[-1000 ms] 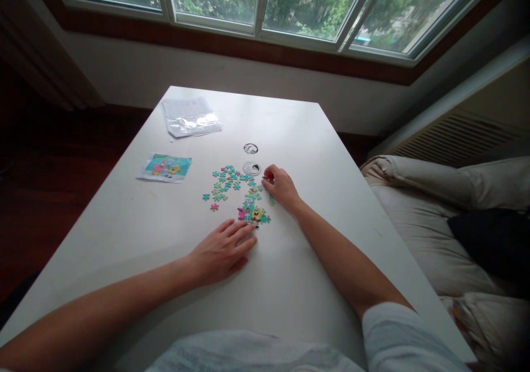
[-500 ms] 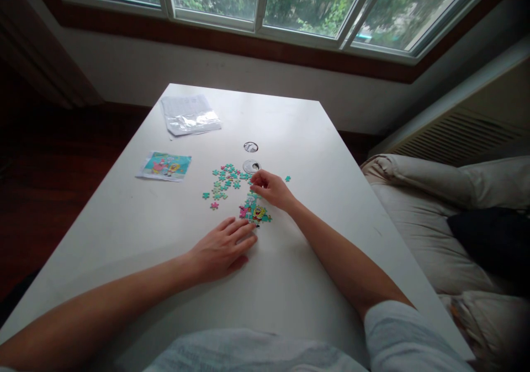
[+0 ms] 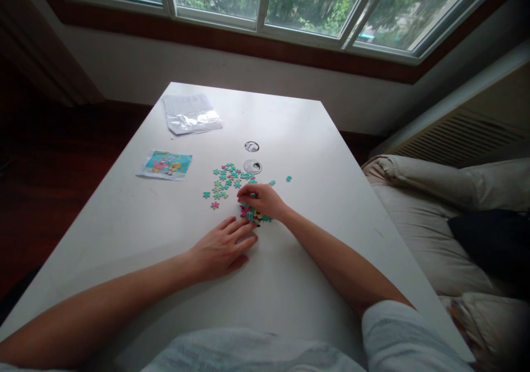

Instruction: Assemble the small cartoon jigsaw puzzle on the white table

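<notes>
A small joined patch of a cartoon jigsaw [image 3: 252, 215] lies near the middle of the white table [image 3: 306, 140]. My right hand [image 3: 261, 200] rests over its upper edge, fingertips pinched down on it; whether a piece is between them is hidden. My left hand [image 3: 221, 247] lies flat just below the patch, fingers stretched out and touching its lower edge. Several loose teal and pink pieces [image 3: 226, 181] are scattered just beyond my right hand, with two strays [image 3: 287, 179] to the right.
A printed picture card [image 3: 166, 164] lies to the left of the pieces. A crumpled clear plastic bag [image 3: 191, 115] sits at the far left of the table. Two round metal lids [image 3: 252, 165] lie beyond the pieces. A cushioned sofa [image 3: 455, 217] stands to the right.
My right hand has come back from the loose pieces near the lids down to the joined patch. Two stray pieces now show on the right. My left hand has stayed put.
</notes>
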The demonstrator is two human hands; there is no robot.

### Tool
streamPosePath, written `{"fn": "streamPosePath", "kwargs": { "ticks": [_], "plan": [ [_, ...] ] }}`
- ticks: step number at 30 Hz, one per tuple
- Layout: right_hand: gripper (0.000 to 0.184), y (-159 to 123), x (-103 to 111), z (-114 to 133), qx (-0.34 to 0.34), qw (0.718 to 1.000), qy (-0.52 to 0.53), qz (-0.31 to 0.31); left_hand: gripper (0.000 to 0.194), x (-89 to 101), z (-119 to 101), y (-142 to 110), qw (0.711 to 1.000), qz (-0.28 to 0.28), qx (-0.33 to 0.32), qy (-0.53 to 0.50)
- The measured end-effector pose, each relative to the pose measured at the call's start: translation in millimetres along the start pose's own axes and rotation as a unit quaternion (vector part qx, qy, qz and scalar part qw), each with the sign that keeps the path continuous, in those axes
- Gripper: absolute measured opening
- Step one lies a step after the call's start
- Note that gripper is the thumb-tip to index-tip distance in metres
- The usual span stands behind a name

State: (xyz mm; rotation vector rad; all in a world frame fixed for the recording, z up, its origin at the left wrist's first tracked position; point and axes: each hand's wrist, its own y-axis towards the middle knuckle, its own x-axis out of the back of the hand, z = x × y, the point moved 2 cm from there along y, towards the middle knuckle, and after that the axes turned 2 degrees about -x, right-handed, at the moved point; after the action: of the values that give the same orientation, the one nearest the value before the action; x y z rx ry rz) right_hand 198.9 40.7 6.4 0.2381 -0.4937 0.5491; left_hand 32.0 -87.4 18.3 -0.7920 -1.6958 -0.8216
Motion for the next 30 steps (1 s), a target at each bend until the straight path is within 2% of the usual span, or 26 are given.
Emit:
{"fn": "streamPosePath", "kwargs": {
  "ticks": [9,14,18,30],
  "plan": [
    [0.026,3.1,1.1,-15.6,-0.044,0.994,0.100,-0.010,0.044,-1.4,1.1,-0.7,1.000,0.005,0.000,0.004],
    [0.027,2.4,7.5,-8.6,0.015,0.999,-0.020,-0.047,0.044,-0.7,0.6,-0.5,1.000,0.005,0.001,0.004],
    [0.025,1.1,8.5,-5.6,0.044,0.994,-0.091,-0.043,0.043,-0.1,0.6,-0.1,1.000,0.006,0.001,0.003],
    [0.011,-0.2,11.3,0.0,0.074,0.948,-0.306,-0.043,0.044,-2.1,2.0,-0.7,1.000,0.008,0.000,-0.005]
  ]
}}
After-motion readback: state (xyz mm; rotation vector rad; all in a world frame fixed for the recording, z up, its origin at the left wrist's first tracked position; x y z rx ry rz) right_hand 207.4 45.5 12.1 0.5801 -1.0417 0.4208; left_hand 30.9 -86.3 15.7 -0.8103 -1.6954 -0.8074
